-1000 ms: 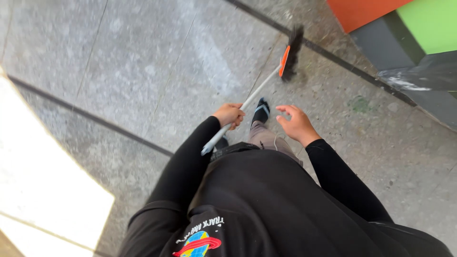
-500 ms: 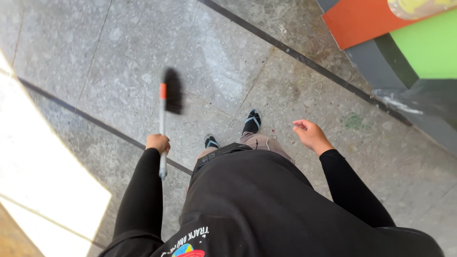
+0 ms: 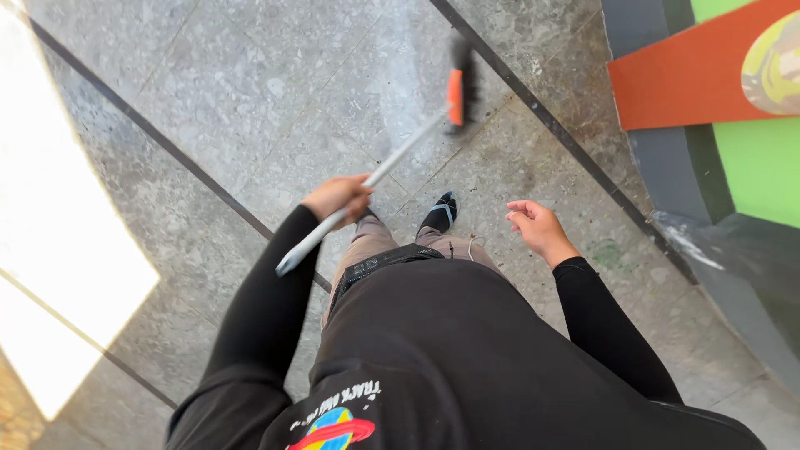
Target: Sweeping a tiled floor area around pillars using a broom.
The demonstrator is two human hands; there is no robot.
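Left hand [image 3: 337, 197] clenched round broom [image 3: 392, 158]: pale handle, orange-black blurred head; right hand [image 3: 539, 227] loosely spread.

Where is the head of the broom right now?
In the head view, the broom head is on the grey stone floor ahead of the person, upper middle, beside a dark floor strip.

broom [image 3: 400, 154] on the floor [image 3: 250, 83], ahead of the foot [image 3: 440, 212].
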